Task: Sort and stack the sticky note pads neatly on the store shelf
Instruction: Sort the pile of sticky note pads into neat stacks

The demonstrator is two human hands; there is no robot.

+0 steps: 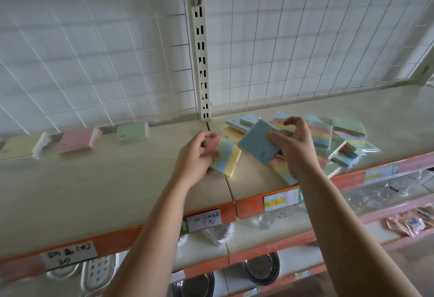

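Note:
My left hand (199, 155) grips a striped pad (226, 159) of pink, green, blue and yellow bands just above the cream shelf (105, 186). My right hand (296, 146) holds a grey-blue pad (256, 142) tilted over the shelf, thumb on its top face. Behind it lies a loose pile of pastel pads (340, 141), several overlapping and some in clear wrap. Along the back at the left lie a yellow pad (18, 147), a pink pad (76, 140) and a green pad (131, 132), spaced apart.
A white wire grid panel (94, 50) backs the shelf, split by a slotted upright post (202, 61). The shelf front is an orange strip with price labels (204, 221). Lower shelves hold metal bowls (261, 271) and clear-wrapped goods (380, 193).

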